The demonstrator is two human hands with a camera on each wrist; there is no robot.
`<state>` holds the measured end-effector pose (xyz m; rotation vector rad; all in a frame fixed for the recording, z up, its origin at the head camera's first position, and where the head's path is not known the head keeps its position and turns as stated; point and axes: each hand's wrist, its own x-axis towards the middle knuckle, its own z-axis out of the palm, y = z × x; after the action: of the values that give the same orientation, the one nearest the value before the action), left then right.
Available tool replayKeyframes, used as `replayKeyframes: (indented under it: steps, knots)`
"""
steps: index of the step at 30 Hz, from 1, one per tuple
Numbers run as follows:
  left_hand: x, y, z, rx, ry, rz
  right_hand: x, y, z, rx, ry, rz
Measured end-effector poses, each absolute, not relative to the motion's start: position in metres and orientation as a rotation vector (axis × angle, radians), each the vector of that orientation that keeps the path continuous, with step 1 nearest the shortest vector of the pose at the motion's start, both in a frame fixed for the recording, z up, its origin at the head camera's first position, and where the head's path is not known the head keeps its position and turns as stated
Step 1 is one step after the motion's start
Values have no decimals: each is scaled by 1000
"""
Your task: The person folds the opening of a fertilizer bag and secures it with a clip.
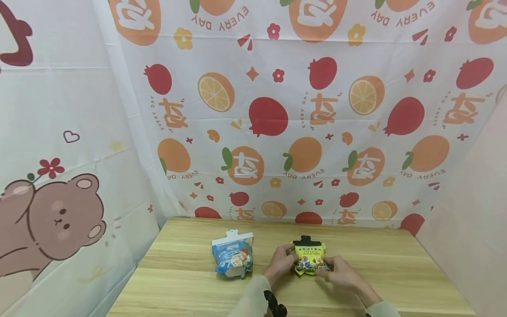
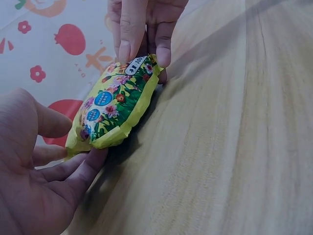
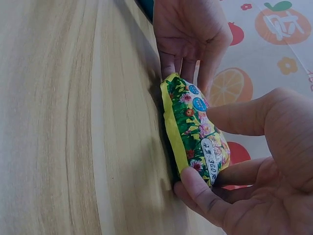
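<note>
A small yellow snack-style packet (image 1: 309, 257) with printed flowers lies on the wooden table, its top end in a black clip (image 1: 306, 241). My left hand (image 1: 280, 263) holds its left side, the fingers reaching under the edge in the left wrist view. On the other side my right hand (image 1: 342, 274) grips the lower right corner, with fingertips (image 3: 193, 178) at the packet's edge beside the printed weight label. In both wrist views the packet (image 2: 115, 105) sits low over the tabletop between the two hands, and its clip is hidden there.
Left of my hands lies a blue packet (image 1: 233, 259) with a white clip (image 1: 233, 237) across its top. The wooden table (image 1: 174, 281) ends at a fruit-printed cloth (image 1: 277, 185) behind, and a cloth with a bear print (image 1: 63, 220) hangs at the left.
</note>
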<state>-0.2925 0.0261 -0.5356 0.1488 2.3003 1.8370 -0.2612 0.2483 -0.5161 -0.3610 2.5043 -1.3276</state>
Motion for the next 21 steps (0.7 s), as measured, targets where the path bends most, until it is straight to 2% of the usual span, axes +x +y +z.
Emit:
replayKeyframes:
  steps: [21]
  knots:
    - [-299, 30, -537, 165, 2277, 1848, -266, 249, -516, -331, 2535, -1324]
